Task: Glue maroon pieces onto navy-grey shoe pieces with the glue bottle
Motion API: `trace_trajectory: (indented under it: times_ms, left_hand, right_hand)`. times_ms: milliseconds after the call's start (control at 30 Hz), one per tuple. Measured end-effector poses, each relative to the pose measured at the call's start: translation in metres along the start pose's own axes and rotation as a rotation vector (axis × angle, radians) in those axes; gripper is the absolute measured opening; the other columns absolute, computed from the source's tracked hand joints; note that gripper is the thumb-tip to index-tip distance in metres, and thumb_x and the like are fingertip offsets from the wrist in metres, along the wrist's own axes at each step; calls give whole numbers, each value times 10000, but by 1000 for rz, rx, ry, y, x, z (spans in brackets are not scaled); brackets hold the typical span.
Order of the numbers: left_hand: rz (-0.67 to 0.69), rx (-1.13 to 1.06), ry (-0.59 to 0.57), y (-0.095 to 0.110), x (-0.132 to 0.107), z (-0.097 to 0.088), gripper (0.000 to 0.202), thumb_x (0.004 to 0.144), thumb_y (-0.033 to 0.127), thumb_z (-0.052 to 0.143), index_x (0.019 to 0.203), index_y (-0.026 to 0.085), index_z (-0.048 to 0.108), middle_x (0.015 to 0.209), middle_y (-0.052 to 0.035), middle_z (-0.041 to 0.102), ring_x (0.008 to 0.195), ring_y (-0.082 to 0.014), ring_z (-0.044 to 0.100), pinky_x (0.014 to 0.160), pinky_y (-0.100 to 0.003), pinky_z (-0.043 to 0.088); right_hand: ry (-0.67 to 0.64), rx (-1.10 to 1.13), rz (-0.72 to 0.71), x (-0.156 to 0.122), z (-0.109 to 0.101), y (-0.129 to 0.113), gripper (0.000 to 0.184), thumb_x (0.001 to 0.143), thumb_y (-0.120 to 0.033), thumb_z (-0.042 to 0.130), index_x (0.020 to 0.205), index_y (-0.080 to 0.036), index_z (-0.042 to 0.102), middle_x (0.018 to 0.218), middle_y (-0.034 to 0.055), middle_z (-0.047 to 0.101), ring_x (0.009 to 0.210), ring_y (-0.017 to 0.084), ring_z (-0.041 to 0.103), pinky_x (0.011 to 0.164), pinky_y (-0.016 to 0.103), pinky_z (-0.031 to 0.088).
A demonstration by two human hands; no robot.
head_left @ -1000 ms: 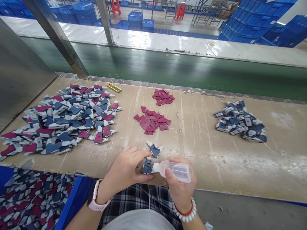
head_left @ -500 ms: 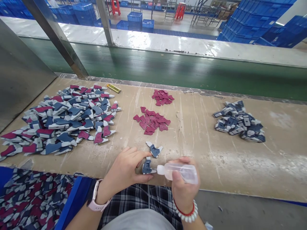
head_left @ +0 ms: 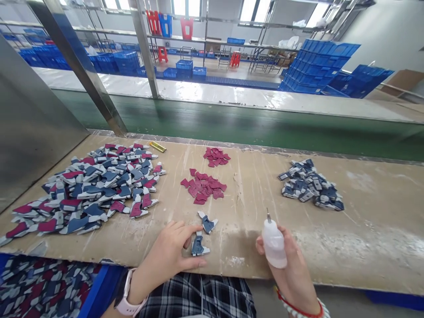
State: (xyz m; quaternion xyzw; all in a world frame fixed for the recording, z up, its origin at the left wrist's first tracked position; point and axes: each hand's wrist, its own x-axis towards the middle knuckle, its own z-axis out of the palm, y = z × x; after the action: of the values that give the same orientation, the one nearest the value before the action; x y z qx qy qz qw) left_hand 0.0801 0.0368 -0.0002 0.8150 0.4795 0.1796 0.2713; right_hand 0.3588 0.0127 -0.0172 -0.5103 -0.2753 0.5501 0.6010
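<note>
The left hand (head_left: 168, 247) is lowered at the tabletop (head_left: 245, 221), thumb and forefinger parted around 1 blue-and-grey part (head_left: 198, 245). The squeeze bottle (head_left: 275, 247) is gripped in the right hand (head_left: 293, 267), wrist bent, needle tip (head_left: 268, 216) pointed upward.

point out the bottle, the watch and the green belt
Bottle (head_left: 275, 247): head view, on its clear body
Watch (head_left: 125, 304): head view, on its pink band
Green belt (head_left: 232, 125): head view, on its flat top surface
</note>
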Motion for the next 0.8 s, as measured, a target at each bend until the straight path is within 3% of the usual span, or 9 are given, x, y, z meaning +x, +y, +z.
trace_trajectory:
  times_ms: [100,200,300,433,667,800]
  left_hand:
    - [-43,-61,19,0,4,-13,403,841,432,661,1195,266,565,845,14,620,765,-162,597,694,-279,461]
    - [-31,110,97,-1,21,-27,197,968,320,474,1088,235,605,963,-19,642,902,-172,611,789,-306,477]
    - [46,345,99,-3,46,-33,169,961,264,483,1049,204,613,1024,-45,641,966,-194,602,829,-333,483]
    - [91,459,59,-7,72,-29,98,915,230,569,967,183,638,942,-45,656,903,-202,607,785,-322,486]
    - [161,652,0,-4,90,-29,113,913,259,583,902,154,621,900,-60,660,858,-207,604,740,-319,460]
    - [245,759,-71,5,95,-24,80,921,145,538,887,129,609,944,-98,652,904,-230,593,754,-336,433]
  right_hand:
    - [-14,-22,-10,8,-2,-2,570,558,-590,811,1021,-313,627,802,61,732,661,282,714,632,447,605]
    - [22,-183,-79,17,-2,0,713,515,-415,889,1142,-291,575,965,74,736,861,290,726,783,468,591]
    - [74,-367,-190,27,-3,5,649,601,-417,836,1167,-239,575,1056,97,721,1006,274,682,929,493,526]
    - [142,-509,-307,39,-6,11,533,664,-495,758,1081,-204,601,1117,129,691,1028,278,659,965,501,490]
    - [132,-565,-257,43,-8,11,577,686,-548,711,1120,-196,566,1052,112,676,984,271,650,940,489,485]
    - [136,-511,-248,37,-8,11,680,677,-531,736,1219,-202,490,1149,114,617,1049,266,618,989,490,456]
